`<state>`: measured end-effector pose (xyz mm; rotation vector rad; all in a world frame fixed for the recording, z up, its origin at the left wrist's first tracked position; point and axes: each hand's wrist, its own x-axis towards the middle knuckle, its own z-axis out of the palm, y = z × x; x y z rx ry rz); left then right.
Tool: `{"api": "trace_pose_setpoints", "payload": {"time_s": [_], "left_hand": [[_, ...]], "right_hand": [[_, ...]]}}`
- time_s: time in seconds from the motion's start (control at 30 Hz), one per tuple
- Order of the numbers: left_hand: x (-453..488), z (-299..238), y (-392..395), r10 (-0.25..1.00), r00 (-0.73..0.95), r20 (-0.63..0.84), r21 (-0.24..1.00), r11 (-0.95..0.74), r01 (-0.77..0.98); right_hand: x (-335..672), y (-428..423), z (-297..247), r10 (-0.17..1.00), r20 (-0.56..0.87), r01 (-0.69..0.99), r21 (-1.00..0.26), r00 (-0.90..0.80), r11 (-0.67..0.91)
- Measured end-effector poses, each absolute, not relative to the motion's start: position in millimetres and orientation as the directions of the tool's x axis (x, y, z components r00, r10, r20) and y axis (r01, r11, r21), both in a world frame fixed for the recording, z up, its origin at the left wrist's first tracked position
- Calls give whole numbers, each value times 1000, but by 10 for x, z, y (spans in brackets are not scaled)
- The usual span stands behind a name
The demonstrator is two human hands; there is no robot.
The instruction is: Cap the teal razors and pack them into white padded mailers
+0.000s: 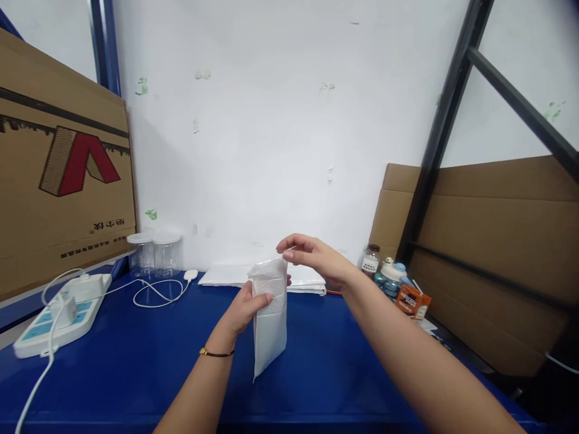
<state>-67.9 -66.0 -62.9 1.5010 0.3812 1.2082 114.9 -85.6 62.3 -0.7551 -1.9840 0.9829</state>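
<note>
Pkt (271,322) btwn pwr strip (85,310) & btls (389,280)

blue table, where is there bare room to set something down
The blue tabletop is bare between the white power strip, looped white cable and left forearm, and between the white rectangular packet and right forearm. Crowded: back right, around the orange box and brown-capped bottle; back left, around clear white-lidded jars.
</note>
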Motion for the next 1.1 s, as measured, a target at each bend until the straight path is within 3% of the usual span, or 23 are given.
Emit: {"api": "trace_pose_setpoints", "payload": {"time_s": [0.17,0.33,0.4,0.47,0.57,0.77,0.93,1.0,1.1], "left_hand": [[-638,-669,-596,832,398,386,897,-239,-371],[-569,-350,-494,829,209,519,851,-479,-215],[-570,-234,-520,790,156,592,805,-585,-96],[-593,-222,-622,764,135,631,764,-642,66],[-642,-455,-894,766,191,614,734,-643,218],[-693,-1293,-1396,858,417,299,746,-483,458],[-656,-1507,-1493,882,373,289,707,-459,538],[-627,-1518,-1474,908,317,275,702,-414,579],[-592,-1565,-1434,945,240,220,707,-324,628]], "right_hand": [[1312,-740,517,714,338,323,-717,-614,617],[1355,-633,479,689,542,479,-496,-481,724],[1379,-706,463,622,649,529,-374,-437,762],[1419,-842,370,571,670,530,-300,-474,793],[1491,-1092,13,586,568,520,-297,-578,801],[1538,-1428,-1032,775,345,588,-509,-529,628],[1473,-1454,-1413,852,362,599,-606,-378,524],[1441,-1451,-1440,829,465,625,-556,-311,547],[1381,-1487,-1447,688,606,684,-304,-399,664]]}}
